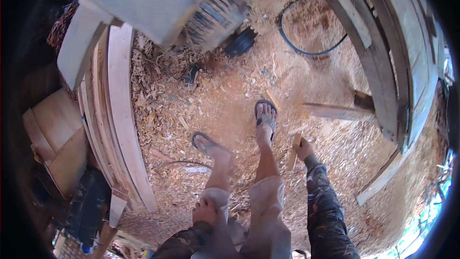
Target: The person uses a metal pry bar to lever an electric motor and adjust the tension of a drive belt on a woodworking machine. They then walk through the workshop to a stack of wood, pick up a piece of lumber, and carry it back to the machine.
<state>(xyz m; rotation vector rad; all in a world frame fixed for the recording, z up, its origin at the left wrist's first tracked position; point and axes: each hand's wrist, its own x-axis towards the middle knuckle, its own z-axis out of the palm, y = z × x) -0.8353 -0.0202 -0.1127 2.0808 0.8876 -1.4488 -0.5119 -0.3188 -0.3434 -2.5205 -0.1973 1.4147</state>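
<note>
My right hand [303, 149] is closed around a short, narrow strip of light wood [292, 159], held low above the shavings to the right of my right foot. My left hand [205, 212] rests on my left knee, fingers apart over the light trouser cloth [217, 196], with nothing seen in it. Dark patterned sleeves cover both my arms. My feet, in dark sandals [265, 103], stand apart on a floor strewn with wood shavings [165, 115].
Long pale planks [120, 67] lie along the left, beside a cardboard box [62, 139]. A motor-like machine with a black pulley [241, 43] sits ahead under boards. A dark hoop [282, 31] lies far right, near stacked timber [383, 57] and a protruding board [335, 111].
</note>
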